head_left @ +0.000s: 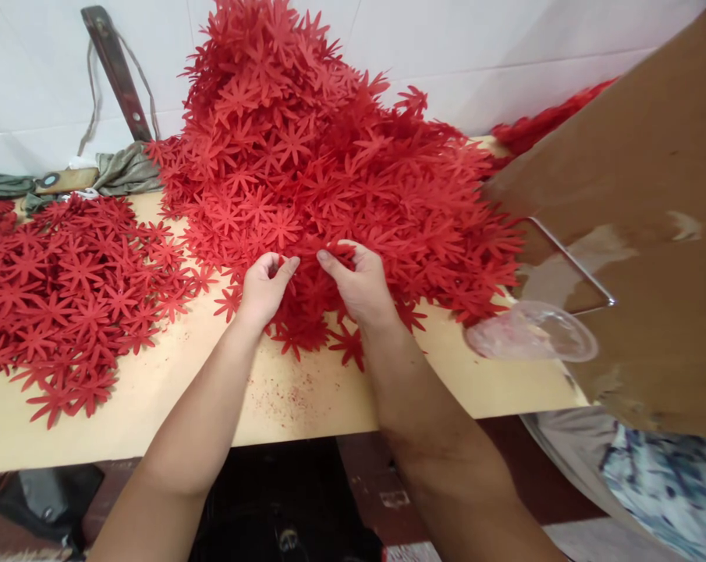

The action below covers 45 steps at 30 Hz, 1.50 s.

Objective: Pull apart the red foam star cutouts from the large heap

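Note:
A tall heap of red flower-shaped pieces [294, 144] with narrow petals rises against the wall, and both my hands work at its front edge. My left hand [266, 287] is closed in a pinch, thumb against fingers, with a bit of red showing between them. Just to its right, my right hand [357, 279] also pinches, with a red petalled piece [344, 250] at its thumb and forefinger. Red on red makes the outline of what lies between the fingertips hard to make out. At the left spreads a second, lower pile of the same pieces [75, 285].
The pale tabletop [200, 390] carries red crumbs near its front edge. To the right stand a clear plastic tub [533, 332] and a large brown cardboard sheet [633, 195] with a metal wire. A dark strap-like bar [115, 74] leans on the wall beside grey cloth [127, 170].

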Each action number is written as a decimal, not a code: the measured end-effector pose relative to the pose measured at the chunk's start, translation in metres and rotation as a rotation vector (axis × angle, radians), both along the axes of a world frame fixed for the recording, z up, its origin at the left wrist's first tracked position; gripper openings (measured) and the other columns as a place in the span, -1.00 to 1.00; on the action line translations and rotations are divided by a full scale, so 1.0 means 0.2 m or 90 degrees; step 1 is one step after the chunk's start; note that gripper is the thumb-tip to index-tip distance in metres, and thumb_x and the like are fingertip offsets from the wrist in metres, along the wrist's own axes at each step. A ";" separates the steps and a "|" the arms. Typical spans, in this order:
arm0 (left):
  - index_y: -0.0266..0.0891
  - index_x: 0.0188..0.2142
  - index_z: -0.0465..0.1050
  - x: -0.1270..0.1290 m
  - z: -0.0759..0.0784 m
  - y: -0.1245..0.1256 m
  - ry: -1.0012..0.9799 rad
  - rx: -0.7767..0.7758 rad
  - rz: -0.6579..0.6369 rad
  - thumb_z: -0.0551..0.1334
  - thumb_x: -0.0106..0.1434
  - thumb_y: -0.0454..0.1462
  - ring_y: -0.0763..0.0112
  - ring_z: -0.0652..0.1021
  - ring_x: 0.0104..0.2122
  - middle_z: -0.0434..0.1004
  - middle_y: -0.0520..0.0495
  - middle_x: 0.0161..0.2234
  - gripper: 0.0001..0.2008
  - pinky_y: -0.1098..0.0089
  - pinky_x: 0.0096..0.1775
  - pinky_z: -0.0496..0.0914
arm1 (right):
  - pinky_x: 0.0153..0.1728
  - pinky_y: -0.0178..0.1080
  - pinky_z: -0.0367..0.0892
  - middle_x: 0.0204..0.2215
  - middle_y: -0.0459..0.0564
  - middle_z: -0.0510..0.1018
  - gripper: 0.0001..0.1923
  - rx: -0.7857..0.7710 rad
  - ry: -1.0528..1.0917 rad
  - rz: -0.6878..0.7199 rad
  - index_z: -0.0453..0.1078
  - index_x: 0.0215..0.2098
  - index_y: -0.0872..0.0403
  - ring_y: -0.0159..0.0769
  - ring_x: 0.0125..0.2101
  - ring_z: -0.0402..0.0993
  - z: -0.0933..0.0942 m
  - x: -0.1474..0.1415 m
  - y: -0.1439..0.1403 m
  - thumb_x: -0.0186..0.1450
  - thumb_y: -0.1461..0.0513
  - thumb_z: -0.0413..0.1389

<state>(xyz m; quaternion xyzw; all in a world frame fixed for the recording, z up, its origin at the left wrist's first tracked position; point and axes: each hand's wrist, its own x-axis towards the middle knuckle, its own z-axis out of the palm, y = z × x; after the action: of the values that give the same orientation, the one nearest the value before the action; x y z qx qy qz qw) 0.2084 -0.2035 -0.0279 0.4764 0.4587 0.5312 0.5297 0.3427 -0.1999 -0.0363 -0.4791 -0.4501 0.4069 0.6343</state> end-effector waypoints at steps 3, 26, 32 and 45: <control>-0.26 -0.38 0.40 0.00 0.00 0.01 -0.017 -0.016 0.010 0.24 0.16 -0.39 0.63 0.36 -0.50 0.43 0.11 -0.47 -0.96 0.54 -0.35 0.28 | -0.35 -0.32 0.32 -0.55 -0.21 0.45 -0.73 0.027 0.031 -0.043 0.41 -0.51 0.02 -0.48 -0.50 0.32 -0.01 0.02 0.02 -0.11 0.12 0.35; -0.26 -0.20 0.49 0.01 -0.01 -0.01 0.083 0.118 -0.009 0.29 0.15 -0.25 0.36 0.50 -0.05 0.52 -0.14 -0.08 -0.79 0.34 0.02 0.36 | -0.20 -0.23 0.41 -0.41 -0.13 0.51 -0.51 0.043 -0.039 0.160 0.35 -0.30 -0.03 -0.37 -0.36 0.45 0.03 -0.04 -0.04 0.01 -0.16 0.24; -0.26 -0.40 0.38 0.01 0.01 0.01 0.015 0.027 0.066 0.24 0.15 -0.40 0.58 0.49 -0.42 0.50 0.08 -0.47 -0.95 0.51 -0.24 0.37 | -0.48 -0.31 0.23 -0.58 -0.20 0.30 -0.55 0.043 -0.141 0.068 0.27 -0.43 0.01 -0.47 -0.55 0.18 0.02 -0.03 -0.03 0.04 -0.14 0.22; -0.27 -0.48 0.38 0.01 0.04 0.01 -0.009 -0.016 0.071 0.26 0.12 -0.42 0.60 0.43 -0.51 0.46 0.12 -0.55 -0.90 0.52 -0.33 0.32 | -0.54 -0.31 0.13 -0.58 -0.18 0.25 -0.55 0.085 -0.134 -0.086 0.23 -0.50 0.01 -0.47 -0.56 0.12 0.01 0.05 0.02 0.04 -0.14 0.22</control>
<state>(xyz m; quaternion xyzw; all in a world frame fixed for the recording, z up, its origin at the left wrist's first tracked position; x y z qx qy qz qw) 0.2095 -0.2019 -0.0193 0.4395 0.4871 0.5575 0.5087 0.3533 -0.1960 -0.0338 -0.5049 -0.5073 0.2798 0.6399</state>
